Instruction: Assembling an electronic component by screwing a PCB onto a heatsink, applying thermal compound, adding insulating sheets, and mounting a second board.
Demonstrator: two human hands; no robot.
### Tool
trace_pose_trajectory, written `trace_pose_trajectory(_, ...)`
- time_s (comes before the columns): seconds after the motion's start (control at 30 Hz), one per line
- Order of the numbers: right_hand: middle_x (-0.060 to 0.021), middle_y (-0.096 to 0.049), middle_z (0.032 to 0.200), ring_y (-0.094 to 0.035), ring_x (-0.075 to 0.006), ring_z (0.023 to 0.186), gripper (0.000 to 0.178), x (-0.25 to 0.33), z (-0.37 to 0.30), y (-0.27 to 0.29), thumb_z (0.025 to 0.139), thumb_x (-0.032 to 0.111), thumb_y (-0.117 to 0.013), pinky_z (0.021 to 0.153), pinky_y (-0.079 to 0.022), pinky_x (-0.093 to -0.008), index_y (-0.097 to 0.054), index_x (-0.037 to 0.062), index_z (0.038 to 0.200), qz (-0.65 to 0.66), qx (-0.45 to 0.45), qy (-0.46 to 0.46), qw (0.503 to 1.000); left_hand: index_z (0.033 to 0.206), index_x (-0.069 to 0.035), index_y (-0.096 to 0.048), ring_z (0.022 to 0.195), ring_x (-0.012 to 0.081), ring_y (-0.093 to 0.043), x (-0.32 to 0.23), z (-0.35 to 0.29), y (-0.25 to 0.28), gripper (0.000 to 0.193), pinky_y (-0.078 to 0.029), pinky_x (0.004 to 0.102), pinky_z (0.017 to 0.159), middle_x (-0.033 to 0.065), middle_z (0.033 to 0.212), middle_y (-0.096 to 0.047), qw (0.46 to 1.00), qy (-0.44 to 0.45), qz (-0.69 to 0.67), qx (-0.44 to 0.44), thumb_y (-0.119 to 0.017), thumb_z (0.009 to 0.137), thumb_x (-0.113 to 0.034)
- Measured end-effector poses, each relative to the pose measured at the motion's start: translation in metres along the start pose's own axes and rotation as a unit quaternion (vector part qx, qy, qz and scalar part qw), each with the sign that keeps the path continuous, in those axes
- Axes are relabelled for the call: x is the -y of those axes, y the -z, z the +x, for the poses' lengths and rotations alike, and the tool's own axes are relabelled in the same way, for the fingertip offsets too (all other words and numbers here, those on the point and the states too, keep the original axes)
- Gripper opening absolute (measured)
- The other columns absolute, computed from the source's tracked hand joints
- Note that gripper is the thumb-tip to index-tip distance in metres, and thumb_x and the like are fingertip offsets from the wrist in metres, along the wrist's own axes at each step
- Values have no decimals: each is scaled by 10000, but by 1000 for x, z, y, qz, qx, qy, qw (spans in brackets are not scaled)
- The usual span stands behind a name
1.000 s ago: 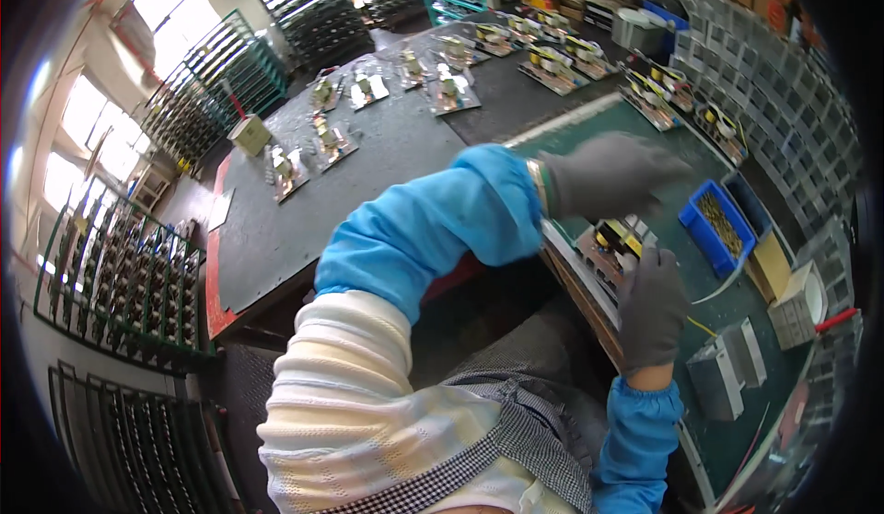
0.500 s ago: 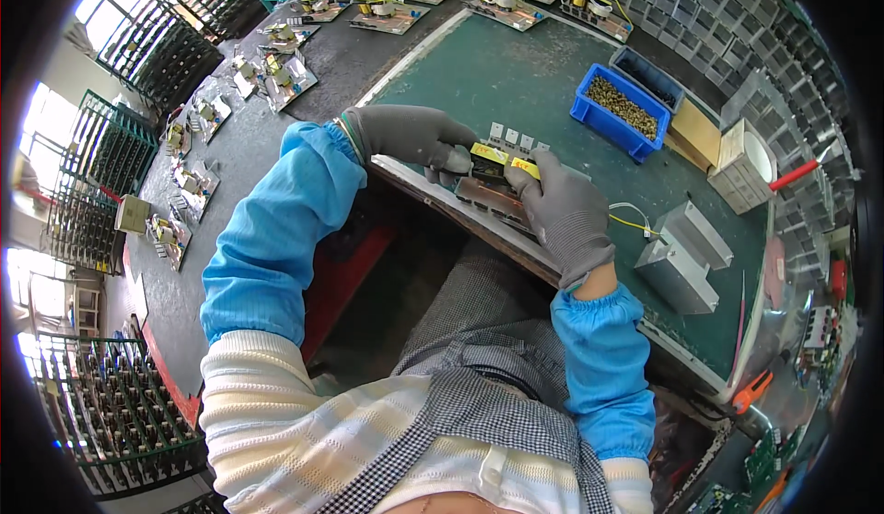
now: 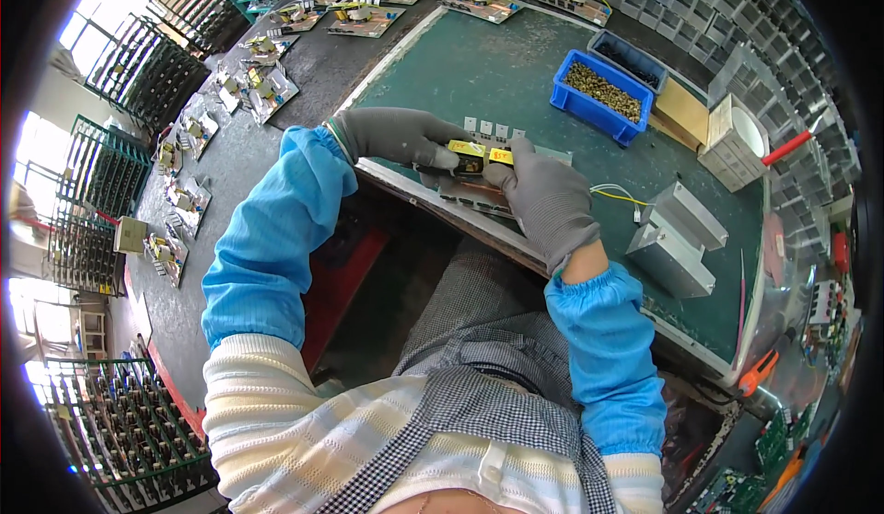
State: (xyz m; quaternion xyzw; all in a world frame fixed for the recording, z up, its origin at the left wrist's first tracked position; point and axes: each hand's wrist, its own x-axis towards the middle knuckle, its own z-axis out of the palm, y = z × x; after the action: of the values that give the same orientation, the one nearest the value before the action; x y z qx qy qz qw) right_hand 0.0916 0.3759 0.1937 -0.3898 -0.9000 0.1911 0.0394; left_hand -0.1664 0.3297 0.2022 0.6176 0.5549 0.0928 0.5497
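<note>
The blue bin (image 3: 589,122) holds brass-coloured pieces (image 3: 603,92); the grey bin (image 3: 635,49) just behind it holds dark ones. Left of and nearer than the blue bin, the left hand (image 3: 396,137) and right hand (image 3: 555,203) clamp fingers on the circuit board (image 3: 481,196)'s yellow-topped components (image 3: 468,149).

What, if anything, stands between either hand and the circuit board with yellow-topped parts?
Nothing visible: the left hand and right hand are both right at the yellow-topped parts on the circuit board. The blue bin stands apart, farther back.
</note>
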Motion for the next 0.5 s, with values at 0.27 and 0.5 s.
trace_pose_trajectory(0.27, -190, -751, 926, -743, -374, 907, 451, -1, 0, 7, 993, 457, -616, 802, -568, -484, -601, 44, 1174, 62, 25, 7, 998, 1493, 14, -483, 979, 170, -642, -13, 4, -5, 754, -527, 333, 930, 93, 1182, -701, 999, 8, 49, 13, -790, 915, -360)
trace_pose_trajectory(0.5, -197, -751, 925, -742, -382, 899, 466, -7, 5, 2, 984, 453, -624, 804, -562, -498, -603, 34, 1186, 72, 21, 12, 997, 1360, -39, -584, 1000, 297, -684, -30, 2, -21, 703, -520, 406, 890, 162, 1095, -721, 963, 22, 254, -92, -845, 811, -392)
